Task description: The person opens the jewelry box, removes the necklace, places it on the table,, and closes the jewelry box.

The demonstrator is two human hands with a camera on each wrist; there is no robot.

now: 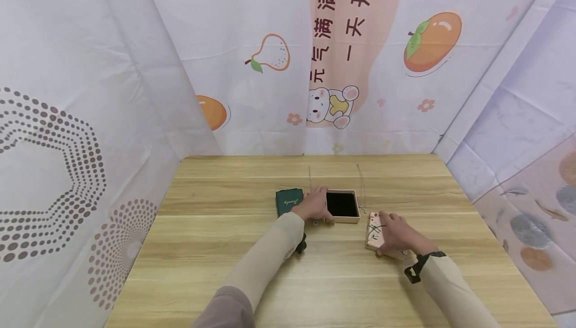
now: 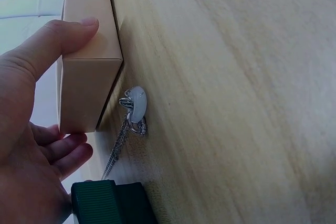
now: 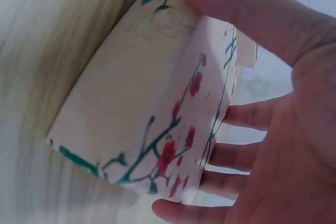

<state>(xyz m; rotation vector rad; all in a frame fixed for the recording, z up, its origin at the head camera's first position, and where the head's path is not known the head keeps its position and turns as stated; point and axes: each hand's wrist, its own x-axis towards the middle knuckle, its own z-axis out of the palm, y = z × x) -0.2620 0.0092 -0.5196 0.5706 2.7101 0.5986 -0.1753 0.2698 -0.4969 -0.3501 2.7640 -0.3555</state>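
My left hand (image 1: 315, 204) grips the left end of an open, pale pink jewelry box (image 1: 343, 220) with a black insert. In the left wrist view its thumb presses one side wall and the other fingers reach round the far end. My right hand (image 1: 398, 232) holds a box lid (image 1: 374, 230) printed with red blossoms and green stems, nearer to me and to the right. Its thumb and fingers lie along opposite sides of the lid. A necklace with a white ring pendant (image 2: 138, 103) lies beside the open box, partly hidden by the left hand in the head view.
A dark green jewelry box (image 1: 288, 200) with gold lettering lies just left of the left hand. Another thin necklace (image 1: 362, 185) stretches along the right side of the open box. The wooden table (image 1: 216, 253) ends at a printed curtain (image 1: 270, 103) behind.
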